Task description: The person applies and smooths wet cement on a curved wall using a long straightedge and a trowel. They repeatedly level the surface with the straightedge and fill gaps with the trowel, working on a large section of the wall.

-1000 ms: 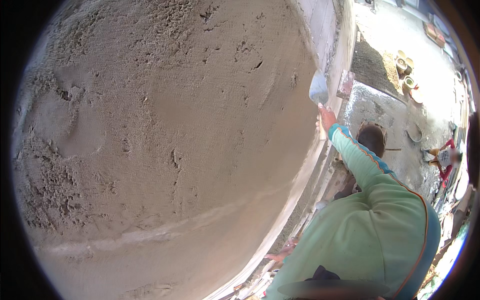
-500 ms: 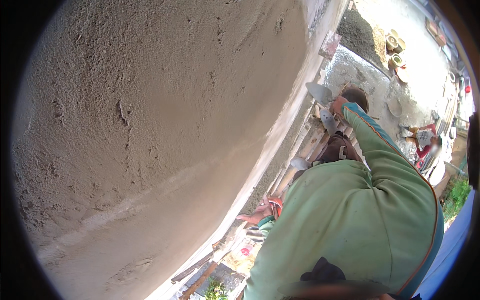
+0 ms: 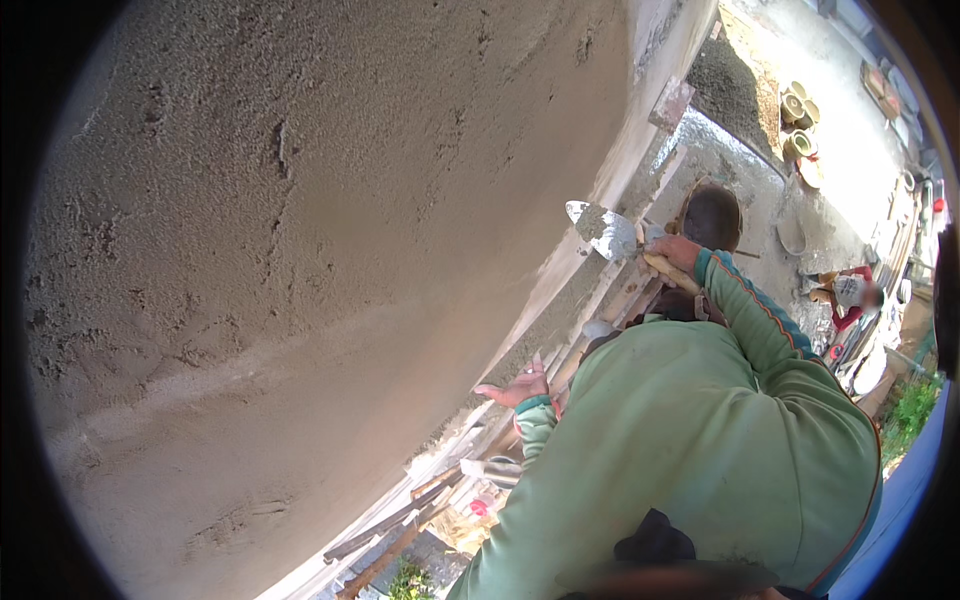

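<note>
My right hand [image 3: 676,252] grips the wooden handle of a trowel [image 3: 622,240]. Grey mortar lies on the trowel's blade, which points left toward the plastered wall [image 3: 330,250]. Just beyond that hand is a round, dark mortar pan [image 3: 711,216]; its contents are hard to make out. Lower down, close to the wall's edge, my left hand [image 3: 520,387] is open and empty, its fingers spread. Green sleeves cover both arms.
Wooden planks [image 3: 625,296] run beneath me beside the wall. Far below are a heap of dark sand [image 3: 728,82], several round buckets [image 3: 798,105], a shovel [image 3: 791,232] and another person [image 3: 850,291]. Boards [image 3: 405,520] lie at the lower left.
The trowel has moved left and nearer from beside the mortar pan toward the wall, now showing mortar on its blade. My left hand has risen, its fingers spread. My view has shifted slightly.
</note>
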The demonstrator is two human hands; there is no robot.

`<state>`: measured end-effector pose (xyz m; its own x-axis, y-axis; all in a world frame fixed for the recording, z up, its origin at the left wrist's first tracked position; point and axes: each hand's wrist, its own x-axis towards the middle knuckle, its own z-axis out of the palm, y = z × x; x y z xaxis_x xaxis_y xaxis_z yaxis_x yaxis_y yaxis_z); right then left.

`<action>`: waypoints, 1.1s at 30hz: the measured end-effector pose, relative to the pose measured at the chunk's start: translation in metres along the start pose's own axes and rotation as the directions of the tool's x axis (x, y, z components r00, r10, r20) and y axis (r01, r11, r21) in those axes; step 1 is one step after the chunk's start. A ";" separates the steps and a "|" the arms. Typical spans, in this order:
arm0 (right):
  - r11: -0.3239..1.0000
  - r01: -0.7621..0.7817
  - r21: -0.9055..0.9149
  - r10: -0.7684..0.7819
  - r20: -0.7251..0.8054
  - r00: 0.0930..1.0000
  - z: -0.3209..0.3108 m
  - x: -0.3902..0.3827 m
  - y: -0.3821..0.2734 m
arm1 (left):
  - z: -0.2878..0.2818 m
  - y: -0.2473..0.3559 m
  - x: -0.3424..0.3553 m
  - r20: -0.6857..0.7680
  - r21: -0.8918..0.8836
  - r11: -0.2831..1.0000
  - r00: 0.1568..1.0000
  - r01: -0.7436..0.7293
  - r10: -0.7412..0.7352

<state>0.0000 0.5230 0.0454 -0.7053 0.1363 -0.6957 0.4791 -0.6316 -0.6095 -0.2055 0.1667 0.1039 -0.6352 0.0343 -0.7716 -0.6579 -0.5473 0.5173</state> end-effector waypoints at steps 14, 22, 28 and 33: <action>-0.019 0.984 -0.180 -0.669 -0.729 -0.146 0.106 -0.149 -0.194 | -0.050 0.031 0.043 -0.149 -0.068 0.997 0.989 -0.022 0.012; 0.361 0.925 -0.120 -0.870 -0.402 0.287 0.123 -0.078 -0.228 | -0.081 0.033 0.028 -0.061 0.076 0.988 0.989 -0.131 0.136; 0.460 0.879 -0.121 -0.737 -0.605 0.302 0.079 -0.061 -0.237 | -0.119 0.022 0.022 -0.315 -0.086 0.989 0.945 -0.124 0.091; 0.564 0.596 0.572 -0.582 -0.236 0.778 0.092 -0.026 -0.209 | -0.132 0.007 0.008 -0.377 -0.146 0.978 0.923 -0.146 0.082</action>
<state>-0.1305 0.5812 0.2261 -0.7046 0.6538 -0.2759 -0.4487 -0.7117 -0.5405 -0.1621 0.0526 0.0526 -0.4871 -0.3284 -0.8093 -0.4916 -0.6628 0.5648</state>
